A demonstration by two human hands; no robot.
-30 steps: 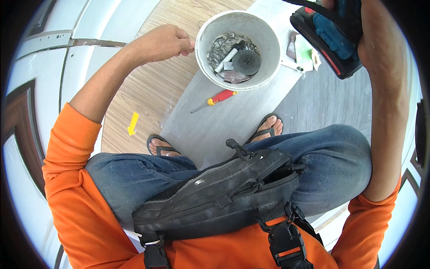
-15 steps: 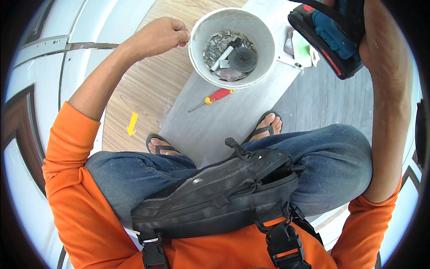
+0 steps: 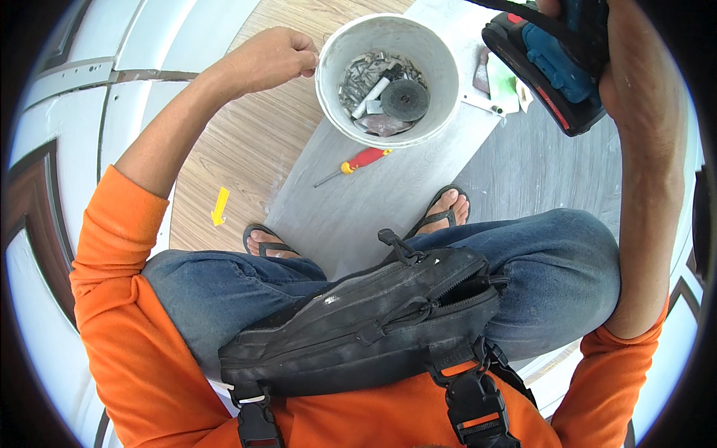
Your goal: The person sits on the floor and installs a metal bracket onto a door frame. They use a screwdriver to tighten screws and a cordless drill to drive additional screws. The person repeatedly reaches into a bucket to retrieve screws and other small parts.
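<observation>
The round white plastic bucket sits on a pale grey plank on the floor, ahead of the person's sandalled feet; inside lie metal scraps, a white stub and a dark round disc. The left hand curls at the bucket's left rim, fingers bent together and pinching the edge. A pull on one side only could tip the bucket and spill the loose metal toward the bare toes. The right hand, raised at the upper right, is wrapped around a blue and black power tool with a red-trimmed battery base. Held one-handed above the bucket, it could slip. A red-handled screwdriver lies just below the bucket.
</observation>
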